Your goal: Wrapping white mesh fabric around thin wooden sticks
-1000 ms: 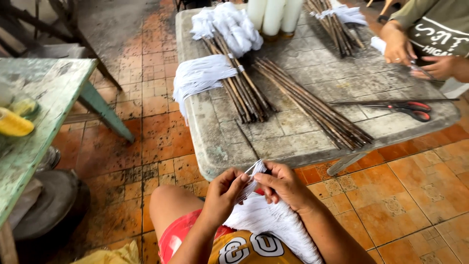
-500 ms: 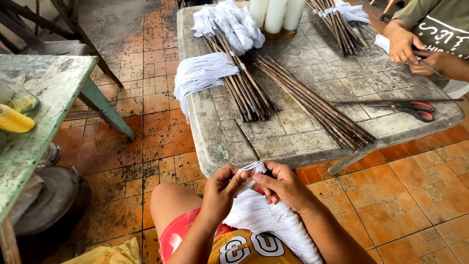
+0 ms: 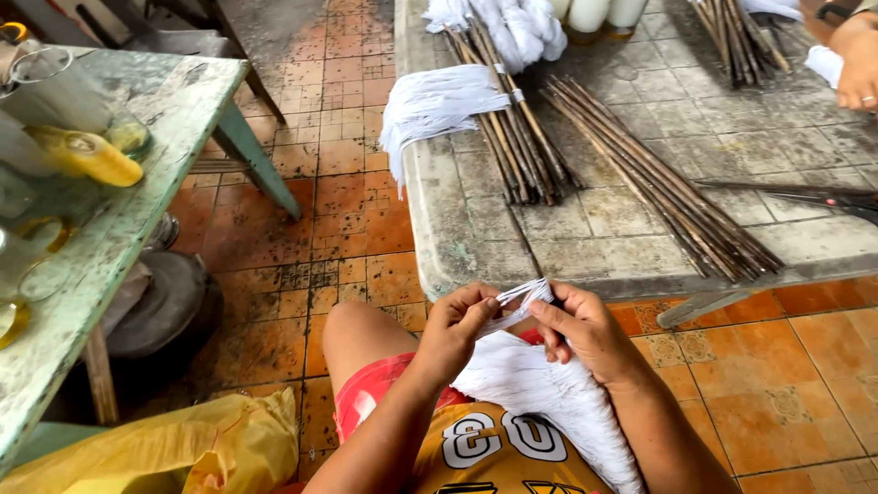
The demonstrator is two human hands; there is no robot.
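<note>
We see the left hand [image 3: 455, 327] and the right hand [image 3: 580, 327] meet just above the lap, both pinching the gathered top of a bundle of thin white paper strips [image 3: 535, 389]. The left fingers [image 3: 478, 311] are closed tight on the narrow neck of the bundle, and the right fingers [image 3: 551, 316] are closed on it from the other side, with a few strip ends [image 3: 529, 293] poking up between them. Below the grip the bundle fans out wide and soft, a bright white fringe of many fine, flat strands lying down across the thigh and the yellow shirt [image 3: 494, 457]. Just beyond the hands stands a worn grey table [image 3: 640, 210] carrying dark thin sticks [image 3: 658, 192], some already bearing a white fringe [image 3: 434, 105], and a pair of scissors [image 3: 814, 197] near its right edge. Another person's hand [image 3: 855, 64] rests at the far right corner. The floor is orange tile [image 3: 347, 210].
</note>
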